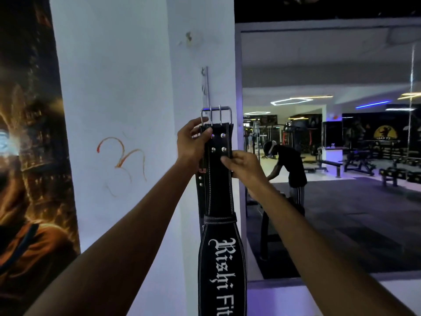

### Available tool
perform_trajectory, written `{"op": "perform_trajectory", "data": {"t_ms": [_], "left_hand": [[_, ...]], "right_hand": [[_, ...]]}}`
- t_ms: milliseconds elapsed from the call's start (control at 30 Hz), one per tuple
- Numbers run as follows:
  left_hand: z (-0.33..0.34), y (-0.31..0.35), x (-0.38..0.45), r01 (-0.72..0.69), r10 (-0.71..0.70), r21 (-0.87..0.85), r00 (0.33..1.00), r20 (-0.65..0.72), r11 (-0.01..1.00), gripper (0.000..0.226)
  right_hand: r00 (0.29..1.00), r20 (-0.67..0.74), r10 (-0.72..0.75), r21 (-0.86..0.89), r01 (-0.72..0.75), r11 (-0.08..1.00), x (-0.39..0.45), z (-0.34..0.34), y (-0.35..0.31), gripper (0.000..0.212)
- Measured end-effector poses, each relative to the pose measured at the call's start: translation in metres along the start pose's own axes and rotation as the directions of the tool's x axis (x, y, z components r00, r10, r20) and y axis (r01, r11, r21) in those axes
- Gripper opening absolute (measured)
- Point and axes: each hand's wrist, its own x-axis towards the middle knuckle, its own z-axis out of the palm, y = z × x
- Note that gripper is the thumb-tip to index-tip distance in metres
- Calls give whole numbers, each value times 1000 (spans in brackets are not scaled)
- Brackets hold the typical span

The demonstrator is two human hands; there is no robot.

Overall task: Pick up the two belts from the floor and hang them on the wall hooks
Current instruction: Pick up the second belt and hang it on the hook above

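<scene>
A dark fiery poster (27, 133) covers the left wall beside a white pillar (127, 87) bearing an orange scrawl (123, 160); a gym mirror (330, 144) fills the right. The left hand (193, 142) pinches the top of a black stitched leather lifting belt (219, 201), which hangs vertically, its silver 2-prong buckle (216, 115) uppermost at the metal hook rail (205, 87). The right hand (243, 165) grips the belt's right edge below the rivets.
</scene>
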Motion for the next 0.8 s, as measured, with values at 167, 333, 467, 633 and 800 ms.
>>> {"op": "perform_trajectory", "data": {"t_ms": [167,333,467,633,800], "left_hand": [[5,9,33,-47,47,17,999,-25,999,26],[9,-5,41,-8,9,26,999,-44,1000,28],[12,-16,39,4,-2,30,998,-61,1000,26],[7,-22,38,17,-14,39,996,-86,999,26],[3,-32,36,36,-33,28,996,-87,999,24]], "right_hand": [[999,-33,25,2,-25,1000,-38,17,56,23],[974,-199,105,130,-80,988,-63,28,93,4],[985,-111,129,89,-120,989,-83,27,124,9],[959,-2,285,-2,-285,959,-111,18,165,10],[954,63,292,14,-293,956,-82,-1,147,23]]}}
